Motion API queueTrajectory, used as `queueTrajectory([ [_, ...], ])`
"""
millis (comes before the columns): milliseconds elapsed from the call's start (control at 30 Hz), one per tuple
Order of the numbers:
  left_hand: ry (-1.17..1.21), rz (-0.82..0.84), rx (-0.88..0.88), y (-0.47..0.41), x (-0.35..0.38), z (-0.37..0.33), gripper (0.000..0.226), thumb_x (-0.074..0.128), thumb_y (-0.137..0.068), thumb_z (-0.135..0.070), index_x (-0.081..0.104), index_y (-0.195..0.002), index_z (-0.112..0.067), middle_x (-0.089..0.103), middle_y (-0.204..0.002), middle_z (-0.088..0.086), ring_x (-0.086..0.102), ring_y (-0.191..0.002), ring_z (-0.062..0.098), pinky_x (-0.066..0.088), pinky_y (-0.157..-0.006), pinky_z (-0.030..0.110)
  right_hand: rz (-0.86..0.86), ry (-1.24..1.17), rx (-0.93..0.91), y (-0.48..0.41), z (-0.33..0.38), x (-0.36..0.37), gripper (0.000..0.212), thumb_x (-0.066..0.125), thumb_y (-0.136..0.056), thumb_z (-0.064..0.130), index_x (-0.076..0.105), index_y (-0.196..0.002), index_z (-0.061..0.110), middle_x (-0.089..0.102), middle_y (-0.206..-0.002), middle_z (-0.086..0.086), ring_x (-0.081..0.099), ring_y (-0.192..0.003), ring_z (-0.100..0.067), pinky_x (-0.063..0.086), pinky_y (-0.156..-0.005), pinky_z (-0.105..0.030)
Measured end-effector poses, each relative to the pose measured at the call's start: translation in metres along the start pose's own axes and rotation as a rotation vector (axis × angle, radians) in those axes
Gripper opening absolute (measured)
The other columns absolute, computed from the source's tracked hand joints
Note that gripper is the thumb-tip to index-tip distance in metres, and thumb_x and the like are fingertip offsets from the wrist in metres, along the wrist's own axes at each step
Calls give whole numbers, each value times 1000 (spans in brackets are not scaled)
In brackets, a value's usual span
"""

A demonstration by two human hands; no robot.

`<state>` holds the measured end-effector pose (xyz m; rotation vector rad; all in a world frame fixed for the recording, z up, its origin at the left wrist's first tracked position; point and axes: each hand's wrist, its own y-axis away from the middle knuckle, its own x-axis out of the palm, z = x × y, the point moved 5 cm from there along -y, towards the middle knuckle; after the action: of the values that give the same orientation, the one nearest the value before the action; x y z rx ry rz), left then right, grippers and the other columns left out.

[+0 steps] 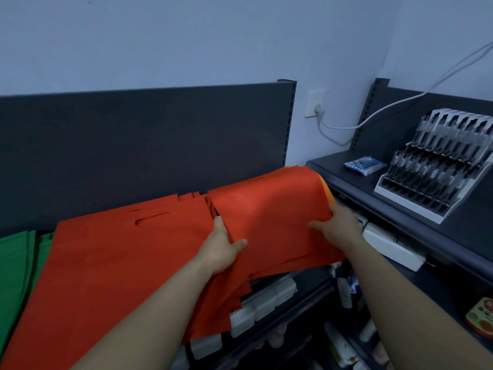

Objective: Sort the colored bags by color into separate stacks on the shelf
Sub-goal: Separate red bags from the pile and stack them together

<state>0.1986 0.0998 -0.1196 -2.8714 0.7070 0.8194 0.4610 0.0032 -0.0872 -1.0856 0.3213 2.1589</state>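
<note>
A red bag (pixel 272 214) is lifted off the shelf between both hands. My left hand (pixel 221 247) grips its left edge, thumb on top. My right hand (pixel 337 225) holds its right edge, with the thumb lying across the cloth. Below and to the left lies a wide stack of red bags (pixel 114 265), the top one with a cut-out handle slot. An orange bag (pixel 326 189) peeks out behind the held bag's right side. Green bags (pixel 18 268) lie at the far left of the shelf.
A dark back panel (pixel 138 145) rises behind the shelf. To the right, a second dark shelf (pixel 354 180) carries a tiered display rack (pixel 437 161) and a blue packet (pixel 364 164). A white wall socket (pixel 314 102) with a cable sits between. Lower shelves hold white boxes (pixel 264 303).
</note>
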Motion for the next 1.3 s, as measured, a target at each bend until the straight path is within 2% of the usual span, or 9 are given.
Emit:
queueTrajectory([
  [133,137,-15,19,-2,-2,-10,65,69,-86,-25,30,-137,-17,54,-124,0,53,-110,15,42,-94,25,-127,-358,-89,4,22,-29,16,74,-79,17,65,-93,16,68,-88,-3,66,-86,-24,53,-80,-38],
  [300,308,-143,91,-8,-16,-33,64,70,-84,-22,36,-138,-17,54,-126,1,53,-115,17,42,-105,36,-191,-544,-178,13,60,-60,13,70,-83,13,64,-94,16,67,-86,0,61,-74,-10,51,-74,-31],
  [433,486,-271,142,-6,-49,-56,56,66,-88,-18,37,-136,-20,55,-121,-3,56,-111,15,45,-101,34,-198,-668,-239,22,84,-70,24,68,-86,13,64,-109,9,66,-96,-1,61,-82,-13,49,-72,-23],
  [567,708,-282,67,-2,-84,-55,51,68,-86,-20,43,-130,-21,59,-122,3,62,-108,21,50,-98,44,-106,-757,-254,30,110,-65,28,68,-87,14,61,-114,12,66,-104,-2,63,-94,-19,51,-84,-34],
  [667,775,-303,43,14,-113,-48,49,66,-88,-15,44,-131,-22,62,-118,5,65,-103,23,53,-92,44,-22,-793,-253,38,133,-53,26,67,-88,14,61,-113,13,66,-105,-2,64,-96,-20,52,-86,-37],
  [967,463,-610,12,98,-193,6,43,66,-87,-14,45,-123,-25,62,-116,1,64,-100,20,51,-94,41,224,-737,-311,76,195,27,16,72,-83,13,62,-93,21,69,-96,1,66,-86,-13,54,-80,-32],
  [1133,314,-619,-157,134,-197,55,48,73,-80,-17,47,-120,-18,65,-110,5,66,-94,22,52,-91,45,327,-436,-334,93,192,76,32,79,-76,17,64,-103,7,69,-98,-4,66,-88,-19,53,-86,-37],
  [1233,100,-602,-307,147,-192,75,58,73,-79,-17,42,-128,-10,57,-114,3,56,-95,19,44,-87,29,404,-197,-350,99,181,96,46,83,-70,24,61,-108,11,68,-103,-2,65,-94,-20,51,-87,-33],
  [1300,-52,-556,-403,154,-188,81,63,73,-78,-20,40,-130,-5,55,-113,7,54,-96,23,41,-84,26,472,-78,-334,102,171,103,49,85,-65,30,60,-105,16,68,-105,-2,64,-95,-21,52,-85,-33],
])
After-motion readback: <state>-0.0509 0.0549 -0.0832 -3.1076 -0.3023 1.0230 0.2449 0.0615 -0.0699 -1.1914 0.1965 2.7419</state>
